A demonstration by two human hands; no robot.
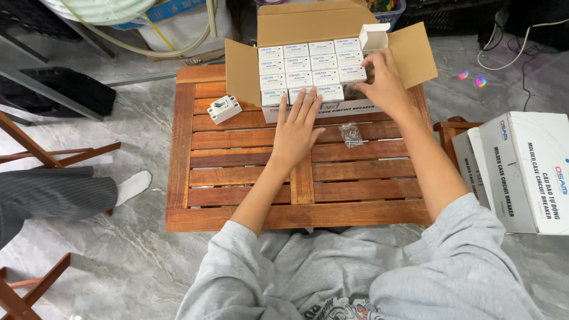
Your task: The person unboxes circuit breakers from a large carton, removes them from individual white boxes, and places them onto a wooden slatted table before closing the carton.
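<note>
Resting flat, fingers spread, left hand [294,131] touches carton [308,108] front; right hand [382,83] pinches a light, crushable small box [354,74] at two o'clock — grip its stiff edges

**Grey marble floor around a low slatted table**

A low reddish-brown slatted wooden table [249,178] stands on a grey, white-veined polished stone floor [136,255]. Dark wooden chair legs [35,148] jut in at the left edge. A pale green hose [148,47] curls across the upper left, and black cables [521,53] trail at the upper right. Small rainbow glints of light [472,79] lie on the floor there.
</note>
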